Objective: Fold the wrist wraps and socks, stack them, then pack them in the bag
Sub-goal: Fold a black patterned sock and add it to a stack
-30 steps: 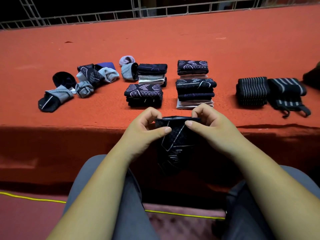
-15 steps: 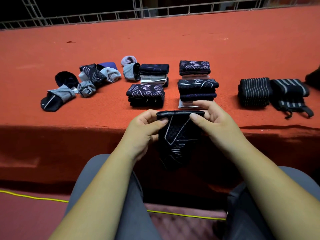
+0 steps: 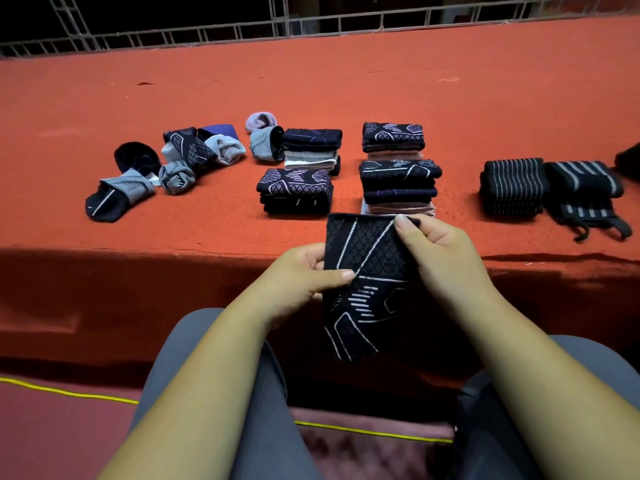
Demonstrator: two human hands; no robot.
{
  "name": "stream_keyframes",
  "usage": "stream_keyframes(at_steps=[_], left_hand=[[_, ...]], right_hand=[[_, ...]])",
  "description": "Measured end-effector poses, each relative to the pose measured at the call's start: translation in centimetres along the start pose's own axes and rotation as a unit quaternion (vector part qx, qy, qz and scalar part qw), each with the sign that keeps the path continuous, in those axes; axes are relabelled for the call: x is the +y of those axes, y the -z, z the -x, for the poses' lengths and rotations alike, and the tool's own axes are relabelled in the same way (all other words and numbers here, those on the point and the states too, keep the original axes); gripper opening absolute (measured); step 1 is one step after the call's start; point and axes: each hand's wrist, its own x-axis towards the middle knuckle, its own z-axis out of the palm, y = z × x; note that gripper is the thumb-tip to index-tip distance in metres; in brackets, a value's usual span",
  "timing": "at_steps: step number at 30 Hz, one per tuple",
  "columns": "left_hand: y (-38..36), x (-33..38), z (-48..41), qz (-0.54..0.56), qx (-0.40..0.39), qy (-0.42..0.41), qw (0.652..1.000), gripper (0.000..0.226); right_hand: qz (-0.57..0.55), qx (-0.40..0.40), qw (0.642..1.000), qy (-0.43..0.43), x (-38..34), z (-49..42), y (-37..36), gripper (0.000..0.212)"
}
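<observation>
I hold a black sock with white line patterns (image 3: pixel 367 289) upright in front of the table's near edge. My left hand (image 3: pixel 304 271) pinches its left side about halfway down. My right hand (image 3: pixel 440 251) pinches its top right corner. The sock hangs flat between my knees. On the orange table, folded socks lie in several stacks: one (image 3: pixel 296 192) near left, one (image 3: pixel 311 147) behind it, one (image 3: pixel 398 185) near right, one (image 3: pixel 393 138) far right. Two folded striped wrist wraps (image 3: pixel 512 187) (image 3: pixel 581 188) lie to the right.
Several loose, unfolded socks (image 3: pixel 187 157) lie scattered on the left of the orange table (image 3: pixel 346 81). A dark object (image 3: pixel 628 161) shows at the right edge. A metal railing (image 3: pixel 311 26) runs behind the table. My knees are below, over a yellow line on the floor.
The sock has been raised and spread flat. My right hand moved up to its top corner while my left hand slid down its left side.
</observation>
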Motion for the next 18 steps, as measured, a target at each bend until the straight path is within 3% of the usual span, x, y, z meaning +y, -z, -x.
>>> stream_keyframes(at_steps=[3,7,12,18], left_hand=[[0.0,0.1,-0.2,0.073,0.026,-0.03,0.997,0.035],[0.2,0.2,-0.3,0.136,0.058,-0.043,0.988,0.035],[0.6,0.3,-0.3,0.092,0.074,-0.029,0.993,0.032],[1.0,0.8,-0.1,0.081,0.087,-0.024,0.993,0.033]], right_hand=[[-0.049,-0.034,0.996,-0.064,-0.6,0.1,0.3,0.036],[-0.024,-0.127,0.987,-0.098,-0.4,0.3,0.2,0.025],[-0.006,-0.109,0.99,-0.09,0.1,0.2,-0.2,0.017],[-0.039,-0.114,0.988,-0.095,-0.1,0.1,-0.1,0.023]])
